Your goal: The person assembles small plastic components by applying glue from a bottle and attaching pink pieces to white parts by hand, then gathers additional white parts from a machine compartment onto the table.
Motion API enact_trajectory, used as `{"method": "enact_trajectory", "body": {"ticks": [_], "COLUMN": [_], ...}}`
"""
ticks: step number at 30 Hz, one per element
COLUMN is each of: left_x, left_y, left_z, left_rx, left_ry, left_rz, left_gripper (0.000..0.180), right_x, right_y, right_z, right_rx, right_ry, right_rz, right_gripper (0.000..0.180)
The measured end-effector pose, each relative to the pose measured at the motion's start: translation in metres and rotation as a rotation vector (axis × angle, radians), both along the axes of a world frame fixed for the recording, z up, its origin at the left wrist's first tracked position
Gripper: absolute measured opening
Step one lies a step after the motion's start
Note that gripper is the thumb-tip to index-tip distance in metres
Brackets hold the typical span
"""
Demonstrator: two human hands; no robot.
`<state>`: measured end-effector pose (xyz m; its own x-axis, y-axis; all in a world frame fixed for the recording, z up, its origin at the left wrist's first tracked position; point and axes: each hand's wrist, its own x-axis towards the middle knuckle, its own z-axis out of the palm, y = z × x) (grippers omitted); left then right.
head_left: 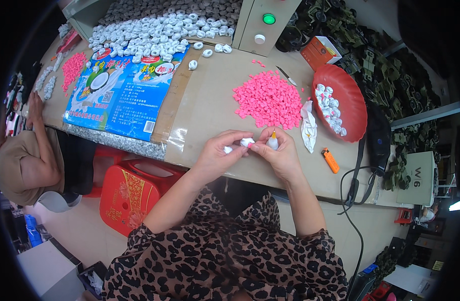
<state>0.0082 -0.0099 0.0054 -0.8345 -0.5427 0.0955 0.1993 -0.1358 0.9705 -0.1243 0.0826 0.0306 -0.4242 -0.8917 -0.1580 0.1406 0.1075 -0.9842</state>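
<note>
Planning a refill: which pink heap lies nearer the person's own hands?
The larger pink heap, just beyond the right hand and right of the blue printed sheet; the smaller pink heap lies farther off, left of that sheet.

Top [230,261]: loose leopard print, brown ground, black broken rings and blotches all over. Sleeves [144,240]: same print, wide-cut, ending around the elbows. Forearms [174,195] bare, left hand [216,154] and right hand [281,154] bare too.
</note>
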Motion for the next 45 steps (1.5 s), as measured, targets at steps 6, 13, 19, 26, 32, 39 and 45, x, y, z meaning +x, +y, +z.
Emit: {"method": "enact_trajectory", "body": {"ticks": [6, 13, 19, 26, 32, 39, 45], "left_x": [0.000, 0.000, -0.002, -0.001, -0.001, 0.000, -0.001], "left_y": [0.000, -0.002, 0.002, 0.001, 0.001, 0.001, 0.001], "left_z": [-0.001, 0.003, -0.002, 0.000, -0.002, -0.002, 0.002], "left_rx": [0.010, -0.061, -0.030, -0.062, -0.008, -0.081, -0.174], "left_ry": [-0.006, 0.005, 0.021, 0.000, 0.032, 0.013, -0.021], "left_rz": [-0.002, -0.024, 0.065, 0.054, 0.060, 0.067, 0.083], "left_gripper": [0.026, 0.026, 0.024, 0.024, 0.025, 0.025, 0.026], "right_x": [0.001, 0.004, 0.016, 0.014, 0.012, 0.008, 0.012], "right_y": [-0.001, -0.002, 0.003, 0.002, 0.001, 0.001, 0.002], "right_z": [-0.002, -0.004, -0.009, -0.022, -0.022, -0.013, -0.009], "right_rx": [0.009, 0.023, -0.086, -0.379, -0.386, -0.260, -0.222], "right_ry": [0.006, 0.106, 0.205, 0.765, 0.802, 0.473, 0.517], "right_rz": [-0.020, -0.043, -0.122, -0.178, -0.145, -0.072, -0.092], "right_gripper": [0.017, 0.021, 0.016, 0.010, 0.010, 0.009, 0.007]}}
